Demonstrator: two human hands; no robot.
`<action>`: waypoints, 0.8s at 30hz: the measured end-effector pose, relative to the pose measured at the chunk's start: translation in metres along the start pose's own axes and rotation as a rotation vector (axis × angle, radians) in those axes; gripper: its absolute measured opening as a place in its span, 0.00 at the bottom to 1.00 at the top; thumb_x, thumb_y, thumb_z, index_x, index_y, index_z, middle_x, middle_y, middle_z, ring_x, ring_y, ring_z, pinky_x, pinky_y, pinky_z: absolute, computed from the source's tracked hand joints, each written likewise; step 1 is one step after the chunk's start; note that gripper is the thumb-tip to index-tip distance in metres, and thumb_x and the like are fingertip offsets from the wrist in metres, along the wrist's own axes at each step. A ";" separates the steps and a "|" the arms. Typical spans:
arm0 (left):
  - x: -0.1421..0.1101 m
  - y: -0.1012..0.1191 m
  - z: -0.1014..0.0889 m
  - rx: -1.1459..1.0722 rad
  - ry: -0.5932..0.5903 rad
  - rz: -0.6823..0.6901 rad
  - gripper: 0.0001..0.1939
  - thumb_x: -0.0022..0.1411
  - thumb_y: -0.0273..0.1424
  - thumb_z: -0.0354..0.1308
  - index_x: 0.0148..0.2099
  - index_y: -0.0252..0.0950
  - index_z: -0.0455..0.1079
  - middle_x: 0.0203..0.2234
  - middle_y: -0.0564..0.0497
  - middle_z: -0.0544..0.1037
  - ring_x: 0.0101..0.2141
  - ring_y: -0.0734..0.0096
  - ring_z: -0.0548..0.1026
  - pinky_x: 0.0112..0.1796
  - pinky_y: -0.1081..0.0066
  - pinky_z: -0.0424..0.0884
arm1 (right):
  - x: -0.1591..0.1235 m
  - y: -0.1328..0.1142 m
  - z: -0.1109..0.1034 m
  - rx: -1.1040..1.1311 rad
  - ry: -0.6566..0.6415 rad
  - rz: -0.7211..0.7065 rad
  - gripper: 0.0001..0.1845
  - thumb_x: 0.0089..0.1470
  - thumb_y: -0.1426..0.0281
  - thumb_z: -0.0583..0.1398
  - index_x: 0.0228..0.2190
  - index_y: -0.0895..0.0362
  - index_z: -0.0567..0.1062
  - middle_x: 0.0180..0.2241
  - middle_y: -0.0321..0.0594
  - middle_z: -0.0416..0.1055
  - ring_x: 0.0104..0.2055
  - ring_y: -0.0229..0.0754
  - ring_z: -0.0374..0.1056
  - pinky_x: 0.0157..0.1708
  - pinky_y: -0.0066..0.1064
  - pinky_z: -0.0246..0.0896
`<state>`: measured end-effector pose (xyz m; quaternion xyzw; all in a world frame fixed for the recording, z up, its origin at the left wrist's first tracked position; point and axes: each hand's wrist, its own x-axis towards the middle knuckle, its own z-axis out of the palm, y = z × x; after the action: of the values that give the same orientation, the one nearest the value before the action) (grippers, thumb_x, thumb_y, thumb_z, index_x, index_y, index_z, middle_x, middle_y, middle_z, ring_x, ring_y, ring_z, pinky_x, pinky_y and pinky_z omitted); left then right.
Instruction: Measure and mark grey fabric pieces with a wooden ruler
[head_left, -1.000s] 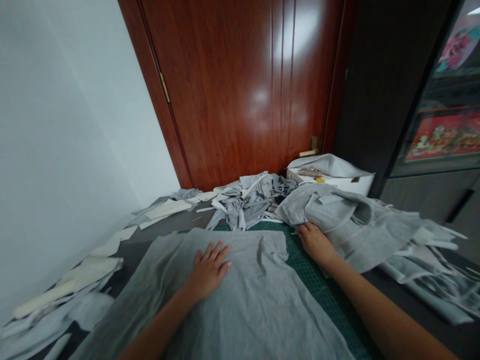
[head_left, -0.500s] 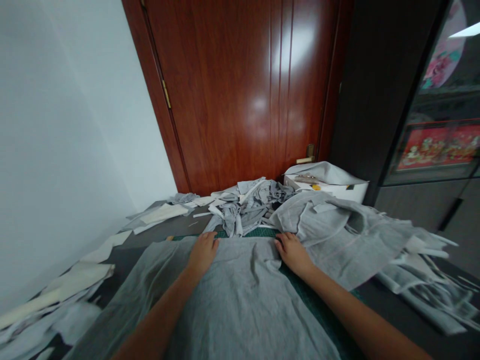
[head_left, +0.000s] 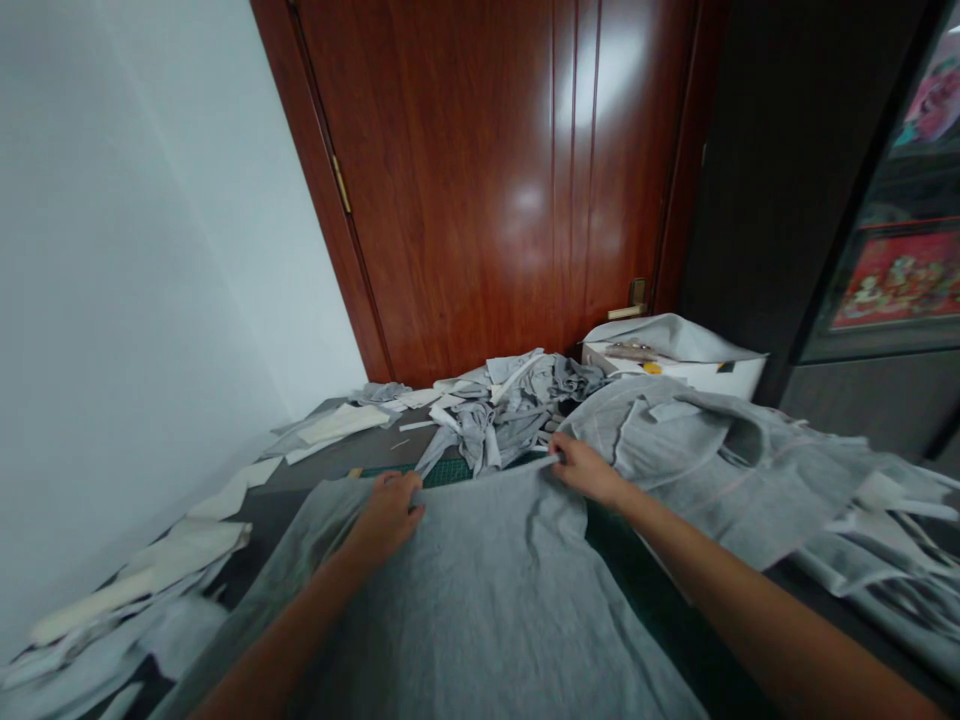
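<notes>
A large piece of grey fabric (head_left: pixel 487 590) spreads over a dark table and a green cutting mat (head_left: pixel 450 472), its near part running out of the bottom of the view. My left hand (head_left: pixel 390 508) is closed on the far edge of the fabric, left of the middle. At the far right corner, my right hand (head_left: pixel 581 466) pinches the same edge and holds it a little raised. Between the two hands the edge is stretched nearly straight. Folds run down the cloth below my right hand.
Behind the mat lies a heap of grey scraps (head_left: pixel 517 400). More grey cut pieces (head_left: pixel 720 480) are piled at the right, before a white box (head_left: pixel 720 378). Cream and grey offcuts (head_left: pixel 180 560) line the left side. A brown door (head_left: pixel 472 180) stands behind.
My right hand has gone from resting on the fabric's edge to pinching and lifting its corner. My left hand has closed on the edge and shifted slightly left. The view has turned slightly.
</notes>
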<state>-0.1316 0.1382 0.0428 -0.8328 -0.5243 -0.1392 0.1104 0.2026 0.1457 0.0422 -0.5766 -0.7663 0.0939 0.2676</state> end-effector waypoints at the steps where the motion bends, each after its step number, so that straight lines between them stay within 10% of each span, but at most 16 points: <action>1: 0.007 -0.002 -0.005 0.023 0.053 -0.055 0.08 0.56 0.27 0.50 0.40 0.39 0.64 0.36 0.49 0.74 0.44 0.60 0.70 0.52 0.59 0.58 | 0.003 0.000 -0.006 0.004 0.055 0.017 0.13 0.47 0.78 0.54 0.37 0.59 0.70 0.35 0.40 0.72 0.37 0.40 0.66 0.38 0.27 0.57; 6: 0.035 0.030 -0.017 0.119 0.283 -0.280 0.28 0.58 0.30 0.52 0.59 0.27 0.55 0.54 0.33 0.65 0.55 0.46 0.62 0.54 0.49 0.54 | 0.011 -0.004 -0.028 -0.222 0.340 0.156 0.20 0.53 0.75 0.54 0.49 0.64 0.66 0.48 0.54 0.67 0.51 0.50 0.60 0.50 0.35 0.52; 13: -0.012 0.123 0.022 -0.221 -0.134 0.241 0.26 0.67 0.41 0.44 0.66 0.45 0.50 0.64 0.49 0.55 0.63 0.59 0.51 0.60 0.52 0.48 | -0.039 0.003 -0.005 -0.155 0.028 0.092 0.16 0.52 0.82 0.48 0.36 0.60 0.73 0.37 0.45 0.72 0.41 0.41 0.67 0.43 0.28 0.55; 24: -0.070 0.144 -0.010 -0.333 -0.360 0.562 0.30 0.67 0.48 0.42 0.67 0.54 0.40 0.66 0.56 0.47 0.65 0.56 0.43 0.61 0.44 0.43 | -0.073 0.050 0.009 -0.374 0.064 0.056 0.20 0.56 0.81 0.47 0.43 0.63 0.73 0.44 0.52 0.68 0.48 0.51 0.61 0.51 0.37 0.53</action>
<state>-0.0312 0.0148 0.0221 -0.9619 -0.2563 -0.0383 -0.0866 0.2533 0.0950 -0.0101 -0.6400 -0.7452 -0.0609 0.1772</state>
